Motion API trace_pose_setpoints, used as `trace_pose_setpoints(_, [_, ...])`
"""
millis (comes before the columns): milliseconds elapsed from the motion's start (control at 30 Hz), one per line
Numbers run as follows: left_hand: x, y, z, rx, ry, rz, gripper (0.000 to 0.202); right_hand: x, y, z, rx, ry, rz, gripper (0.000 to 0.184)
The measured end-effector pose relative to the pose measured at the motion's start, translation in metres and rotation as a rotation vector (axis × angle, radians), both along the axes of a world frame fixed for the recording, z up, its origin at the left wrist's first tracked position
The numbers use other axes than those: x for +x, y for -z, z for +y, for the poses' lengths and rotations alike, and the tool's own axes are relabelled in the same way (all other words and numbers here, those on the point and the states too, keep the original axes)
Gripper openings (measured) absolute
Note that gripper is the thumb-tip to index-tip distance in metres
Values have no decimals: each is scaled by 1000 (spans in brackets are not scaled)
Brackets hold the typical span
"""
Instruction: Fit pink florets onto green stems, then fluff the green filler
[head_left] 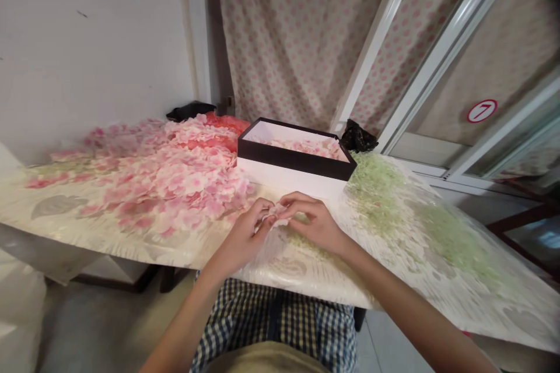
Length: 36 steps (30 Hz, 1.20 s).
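Note:
My left hand [247, 232] and my right hand [314, 222] meet over the table's front edge, both pinching a pale pink fabric flower petal [276, 214] between their fingertips. A big heap of pink petals [170, 172] lies to the left of my hands. Behind them stands an open black-rimmed white box [296, 164] with some pink petals inside. To the right spreads a pile of pale green small parts [394, 198].
The table [306, 271] wears a cream patterned cover and ends near my lap. A white wall is at the left, a dotted curtain and sliding window frames behind. Black bags [357, 137] lie at the back. A white sack [17, 315] sits on the floor at left.

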State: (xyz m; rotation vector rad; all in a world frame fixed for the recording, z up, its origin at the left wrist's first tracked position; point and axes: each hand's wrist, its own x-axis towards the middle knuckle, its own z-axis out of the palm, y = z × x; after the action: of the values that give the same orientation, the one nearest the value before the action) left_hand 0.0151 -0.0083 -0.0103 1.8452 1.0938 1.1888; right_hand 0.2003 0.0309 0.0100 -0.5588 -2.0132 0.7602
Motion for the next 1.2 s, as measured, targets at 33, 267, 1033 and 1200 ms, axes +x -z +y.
trace_pose_setpoints(33, [0,0,0,-1,0,1,13,-1,1,0,1,7,6,24])
trace_pose_setpoints(267, [-1,-2,-1,52,-48,16,15,1,1,4,-91,-35,81,13])
trace_pose_setpoints(1033, [-7,5,5,349,-160,-136,21,-8,7,0,-437,-143,228,20])
trace_pose_setpoints(1200, [-6,3,4,355,-135,-141,24,-9,6,-3,-405,-127,215,22])
